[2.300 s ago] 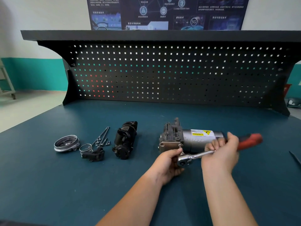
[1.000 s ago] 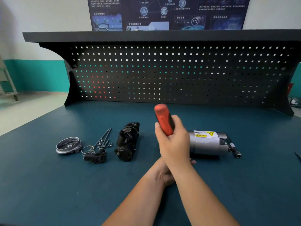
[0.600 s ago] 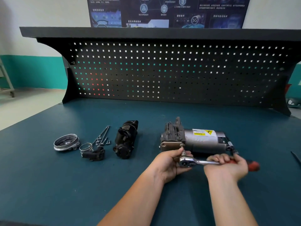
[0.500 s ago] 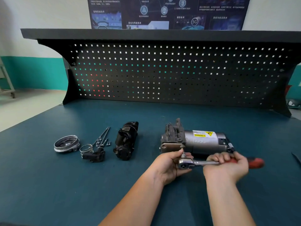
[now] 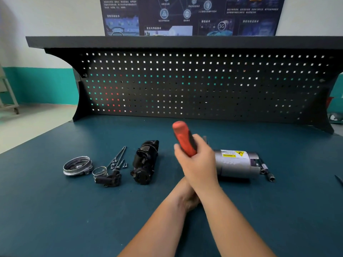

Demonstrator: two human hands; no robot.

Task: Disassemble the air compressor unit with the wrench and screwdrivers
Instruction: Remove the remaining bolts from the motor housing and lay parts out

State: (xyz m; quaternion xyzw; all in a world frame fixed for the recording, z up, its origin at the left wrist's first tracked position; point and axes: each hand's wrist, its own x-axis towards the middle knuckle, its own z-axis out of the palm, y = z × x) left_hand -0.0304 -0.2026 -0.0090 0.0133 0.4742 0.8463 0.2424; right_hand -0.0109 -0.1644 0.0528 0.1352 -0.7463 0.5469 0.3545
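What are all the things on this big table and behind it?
wrench: one, red and black handle, in the right hand
air compressor unit: one, grey, yellow label, right of the hands
black part: one, black, left of the hands
bolts and screws: several, metal, left of the black part
round cap: one, silver, farthest left
wire ring: one, silver, beside the round cap
small fitting: one, black, beside the wire ring
socket bit: one, silver, at the unit's right end
table: one, dark blue-green, under everything
pegboard: one, black, behind the table
poster: one, dark blue, wall above
right hand: one, grips the wrench
left hand: one, mostly hidden under the right arm
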